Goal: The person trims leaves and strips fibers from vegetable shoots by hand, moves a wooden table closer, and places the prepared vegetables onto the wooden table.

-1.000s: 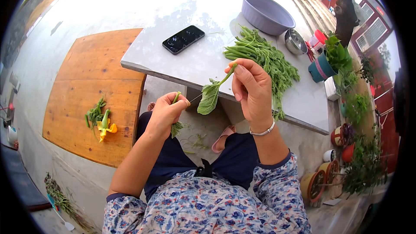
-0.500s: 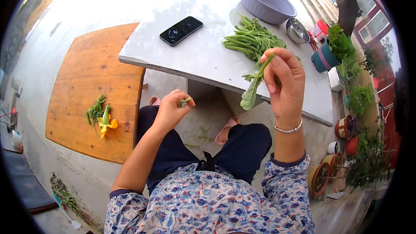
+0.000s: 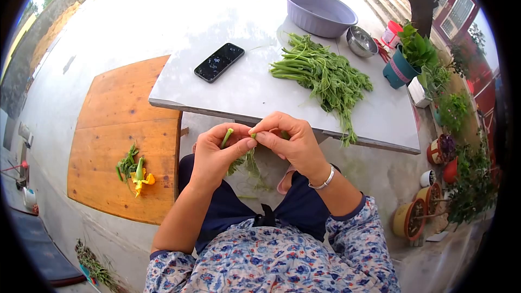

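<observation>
My left hand [image 3: 220,149] is closed on green stems [image 3: 227,137], whose leaves hang below the fingers. My right hand [image 3: 287,141], with a silver bangle at the wrist, meets it in a pinch; a small green stem end shows between the fingertips of both hands. Both hands are over my lap, just in front of the white table [image 3: 380,125]. On that table lies a large bunch of leafy greens [image 3: 325,73], its stems pointing left. A yellow flower [image 3: 142,178] and some small greens [image 3: 128,161] rest on the wooden table at the left.
A black phone [image 3: 219,62] lies on the white table. Behind the greens stand a purple basin [image 3: 320,13] and a metal bowl [image 3: 362,42]. A potted plant [image 3: 400,68] is at the right corner. The wooden table [image 3: 108,119] adjoins on the left.
My right hand has come down and left from above the table's edge to meet my left hand. The leafy stem it held up no longer shows raised there. The view has shifted slightly.
</observation>
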`<state>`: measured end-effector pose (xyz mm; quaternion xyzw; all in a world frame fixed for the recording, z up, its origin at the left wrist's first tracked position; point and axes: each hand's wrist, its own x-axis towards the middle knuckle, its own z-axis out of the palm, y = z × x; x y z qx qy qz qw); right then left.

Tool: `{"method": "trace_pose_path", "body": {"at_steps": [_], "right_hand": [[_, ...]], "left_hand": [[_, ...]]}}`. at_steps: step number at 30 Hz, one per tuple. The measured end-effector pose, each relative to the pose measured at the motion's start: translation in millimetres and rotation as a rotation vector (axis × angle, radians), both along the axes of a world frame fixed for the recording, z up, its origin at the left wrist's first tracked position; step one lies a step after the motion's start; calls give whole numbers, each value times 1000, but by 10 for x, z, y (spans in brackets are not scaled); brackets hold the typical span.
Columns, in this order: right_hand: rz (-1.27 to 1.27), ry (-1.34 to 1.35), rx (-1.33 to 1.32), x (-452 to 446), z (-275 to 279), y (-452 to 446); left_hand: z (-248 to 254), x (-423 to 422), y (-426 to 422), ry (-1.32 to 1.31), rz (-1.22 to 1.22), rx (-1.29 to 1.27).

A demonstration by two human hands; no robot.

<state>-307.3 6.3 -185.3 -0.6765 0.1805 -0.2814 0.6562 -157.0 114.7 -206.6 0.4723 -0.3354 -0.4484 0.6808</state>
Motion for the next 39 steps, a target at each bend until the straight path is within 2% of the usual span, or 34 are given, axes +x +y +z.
{"method": "trace_pose_path", "body": {"at_steps": [4, 6, 7, 9, 12, 22, 25, 26, 28, 29, 30, 31, 33, 37, 39], "right_hand": [[-79, 85, -117, 8, 16, 18], [-108, 139, -157, 3, 91, 39], [-136, 194, -196, 6, 120, 44], [-130, 183, -245, 15, 122, 32], [-108, 202, -312, 19, 169, 19], [-57, 336, -266, 33, 288, 58], [-52, 276, -274, 66, 189, 63], [-51, 277, -274, 68, 188, 60], [20, 315, -22, 74, 187, 56], [21, 315, -22, 92, 128, 42], [66, 203, 139, 129, 35, 22], [111, 89, 299, 158, -19, 16], [106, 76, 328, 187, -41, 32], [129, 0, 486, 260, -90, 34], [162, -31, 570, 288, -145, 49]], "left_hand": [[-9, -10, 36, -127, 82, 20], [0, 11, 52, -470, 163, 17], [26, 10, 46, -470, 163, 15], [92, -3, 40, -751, 272, -99], [119, -4, 50, -890, 319, -141], [86, 31, 89, -1021, 326, -207], [47, 22, 85, -1055, 340, -217], [36, 20, 80, -1037, 357, -232], [36, 22, 86, -1019, 374, -247], [49, 25, 98, -885, 334, -171], [55, 30, 107, -752, 294, -97], [24, 32, 103, -753, 296, -97], [-69, 27, 84, -37, 146, 13], [-116, -17, 67, 160, 147, -43], [-169, -74, 26, 87, 220, -81]]}}
